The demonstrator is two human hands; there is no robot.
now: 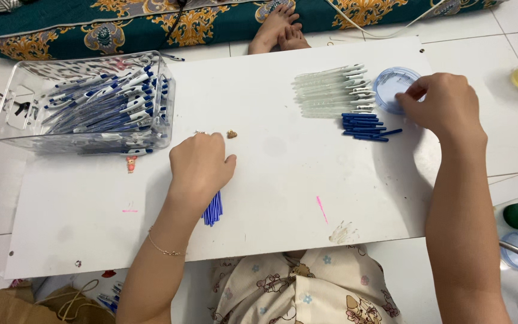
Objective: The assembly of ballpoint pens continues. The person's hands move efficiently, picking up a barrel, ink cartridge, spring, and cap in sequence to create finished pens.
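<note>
Left hand (199,168) is closed around a bunch of blue pen refills (213,210), tips down on the white board (271,180); right hand (445,105) is loosely curled, fingertips pinching at the rim of the small clear round container (391,87), grip contents unclear. Risk: the loose fist lets refills fan out, or the right forearm sweeps the stacked blue caps (364,126) and clear barrels (331,90) just beside it.

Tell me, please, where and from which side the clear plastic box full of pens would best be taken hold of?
Probably by its two short end walls, coming from above with one hand on each. The clear plastic box is long, open-topped and packed with blue-and-white pens, so a one-sided grip might tip it. The left hand is nearest.
</note>
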